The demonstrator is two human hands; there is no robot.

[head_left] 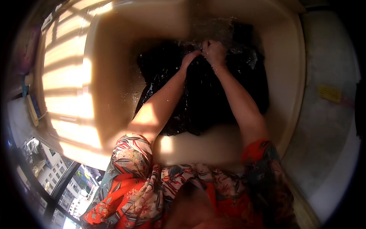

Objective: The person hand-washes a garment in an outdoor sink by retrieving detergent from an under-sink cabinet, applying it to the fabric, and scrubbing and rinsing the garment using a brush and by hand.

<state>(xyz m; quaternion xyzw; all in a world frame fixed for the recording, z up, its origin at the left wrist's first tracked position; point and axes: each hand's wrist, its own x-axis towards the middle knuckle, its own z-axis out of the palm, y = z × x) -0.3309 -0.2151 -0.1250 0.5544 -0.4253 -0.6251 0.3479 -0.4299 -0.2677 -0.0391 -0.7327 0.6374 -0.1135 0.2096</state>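
Note:
A wet black garment [213, 103] is spread in a beige basin [293, 87], with splashes and bits of foam on it. Over its far part my right hand [214, 52] is closed, fingers curled into the dark cloth. Just to the left, my left hand [190, 59] is also closed on the cloth, its fingertips close to the right hand. Some fingers of both hands are hidden against the black fabric. What kind of garment it is cannot be made out. Water [213, 28] splashes behind the hands.
The basin's sunlit ledge [68, 84] lies to the left, striped by shadows. A grey surface [328, 129] with a yellow object [329, 94] is at the right. A window [61, 179] with buildings outside shows at the lower left.

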